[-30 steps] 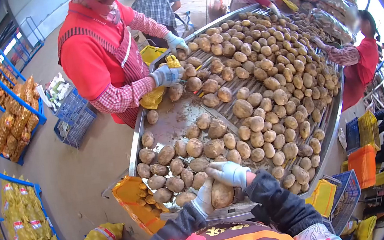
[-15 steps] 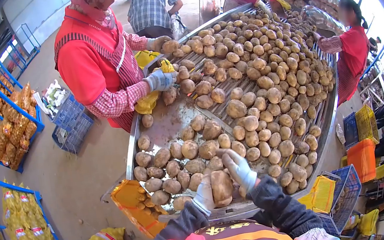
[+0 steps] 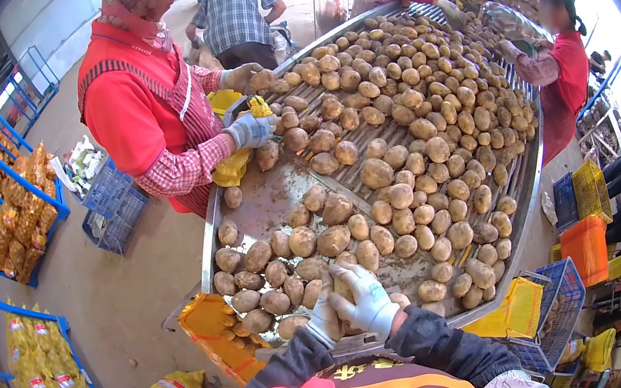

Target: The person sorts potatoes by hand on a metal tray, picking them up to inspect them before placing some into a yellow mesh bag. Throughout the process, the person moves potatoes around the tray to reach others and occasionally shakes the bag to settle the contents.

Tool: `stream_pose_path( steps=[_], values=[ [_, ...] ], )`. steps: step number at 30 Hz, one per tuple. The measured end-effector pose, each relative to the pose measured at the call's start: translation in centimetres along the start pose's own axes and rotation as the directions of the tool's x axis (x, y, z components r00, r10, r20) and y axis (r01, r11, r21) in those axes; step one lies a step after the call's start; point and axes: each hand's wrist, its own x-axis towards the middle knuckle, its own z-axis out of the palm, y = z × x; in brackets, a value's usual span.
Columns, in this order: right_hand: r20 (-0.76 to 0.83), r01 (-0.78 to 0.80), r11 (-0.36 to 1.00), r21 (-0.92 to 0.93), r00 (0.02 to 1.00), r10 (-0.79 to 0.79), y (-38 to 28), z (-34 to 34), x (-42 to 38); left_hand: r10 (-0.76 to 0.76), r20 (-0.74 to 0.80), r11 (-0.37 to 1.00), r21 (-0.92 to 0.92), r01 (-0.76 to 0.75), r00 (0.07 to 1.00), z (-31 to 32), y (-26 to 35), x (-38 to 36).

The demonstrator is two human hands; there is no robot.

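Swinging in from its raised spot, the person's right hand (image 3: 366, 299) is now meeting the left hand (image 3: 325, 322), so a potato (image 3: 342, 289) is being mostly covered where it was showing broadly. Both hands are curling into a close, two-handed grip around it, leaving little gap; how firmly they are pressing cannot be told. It is staying at the near edge of the counter (image 3: 271, 191), beside other loose potatoes (image 3: 302, 241).
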Motion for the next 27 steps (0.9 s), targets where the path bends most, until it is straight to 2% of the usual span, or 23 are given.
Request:
stream_pose_path(
  steps=[1,3,4,5,7,8,9,10,11,12,13,14,15,16,17,18,19,21,23,24,25,26,27],
  values=[
    [-0.004,-0.005,1.000,0.000,1.000,0.005,0.8,0.4,0.3,-0.006,0.000,1.000,0.002,0.006,1.000,0.3,0.0,-0.3],
    [0.179,-0.241,0.955,0.171,0.961,0.210,2.7,1.3,1.3,0.053,-0.117,0.983,0.179,-0.031,0.992,3.0,0.9,-1.4],
    [0.268,-0.296,0.938,0.178,0.932,0.243,3.6,1.3,2.1,-0.005,-0.083,0.997,0.076,0.012,0.997,1.0,0.2,-0.4],
    [0.312,-0.414,0.865,0.284,0.893,0.325,4.9,2.0,2.3,-0.006,-0.084,0.997,0.078,0.012,0.996,0.1,-0.1,-0.3],
    [0.406,-0.514,0.769,0.380,0.840,0.361,7.5,2.3,2.8,-0.030,-0.009,0.984,0.176,0.031,1.000,-0.8,-0.2,-0.3],
    [0.374,-0.563,0.787,0.253,0.807,0.457,6.1,0.6,3.2,-0.109,0.014,0.993,0.058,0.108,0.994,-0.4,0.4,-1.0],
    [0.374,-0.561,0.789,0.252,0.808,0.455,5.3,0.3,2.9,-0.106,0.016,0.993,0.058,0.105,0.994,-0.5,0.4,-0.8],
    [0.163,-0.402,0.864,0.304,0.915,0.369,4.6,0.5,2.3,-0.017,-0.070,0.995,0.101,0.025,0.997,-0.7,0.2,-0.4],
    [-0.056,-0.228,0.921,0.317,0.965,0.258,4.1,0.7,1.7,0.077,-0.153,0.987,0.149,-0.054,0.985,-0.7,0.0,-0.1],
    [-0.027,-0.036,0.969,0.245,0.999,0.044,3.2,0.7,1.3,0.088,-0.242,0.994,0.080,-0.071,0.966,0.0,-0.1,0.1],
    [0.066,0.093,0.987,0.133,0.993,-0.102,2.1,0.6,1.0,0.450,0.030,0.787,0.459,-0.412,0.892,-2.1,-2.1,1.4],
    [0.083,-0.068,0.953,0.297,0.996,0.045,3.3,1.5,0.7,0.393,-0.027,0.805,0.494,-0.330,0.919,-1.1,-1.5,0.6],
    [0.127,-0.226,0.865,0.448,0.974,0.189,4.2,2.1,0.5,0.332,-0.089,0.819,0.521,-0.240,0.939,0.1,-0.9,-0.4],
    [0.268,-0.468,0.693,0.548,0.883,0.384,5.3,1.9,0.5,0.331,-0.088,0.818,0.523,-0.239,0.940,0.3,-0.5,-0.8],
    [0.422,-0.661,0.458,0.595,0.742,0.522,5.7,1.1,1.3,0.169,-0.051,0.864,0.488,-0.123,0.984,0.6,0.1,-0.9],
    [0.325,-0.648,0.515,0.561,0.745,0.583,5.1,0.4,1.6,0.002,-0.013,0.890,0.456,0.004,1.000,0.6,0.4,-1.1],
    [0.279,-0.518,0.281,0.808,0.756,0.592,5.0,0.7,0.8,0.005,-0.016,0.889,0.457,0.003,1.000,0.5,0.4,-0.9],
    [0.220,-0.431,0.465,0.773,0.870,0.441,3.3,-0.6,-0.2,0.190,-0.159,0.900,0.422,-0.108,0.969,0.3,0.2,-0.1],
    [0.138,-0.264,0.788,0.557,0.964,0.226,4.0,0.3,-1.2,0.230,-0.161,0.900,0.411,-0.147,0.960,0.1,0.3,0.3],
    [0.145,-0.279,0.840,0.465,0.960,0.238,4.2,0.3,-1.6,0.270,-0.162,0.896,0.402,-0.186,0.949,0.1,0.5,0.6],
    [0.142,-0.287,0.837,0.466,0.958,0.250,4.4,0.5,-1.9,0.306,-0.171,0.892,0.394,-0.220,0.937,0.0,0.5,0.6],
    [0.220,-0.351,0.593,0.725,0.934,0.283,4.4,0.5,-1.7,0.260,-0.177,0.908,0.380,-0.178,0.949,0.2,0.8,0.4],
    [0.301,-0.377,0.272,0.885,0.911,0.282,4.3,0.3,-1.4,0.256,-0.177,0.908,0.382,-0.173,0.950,0.0,0.7,0.3]
  ],
)
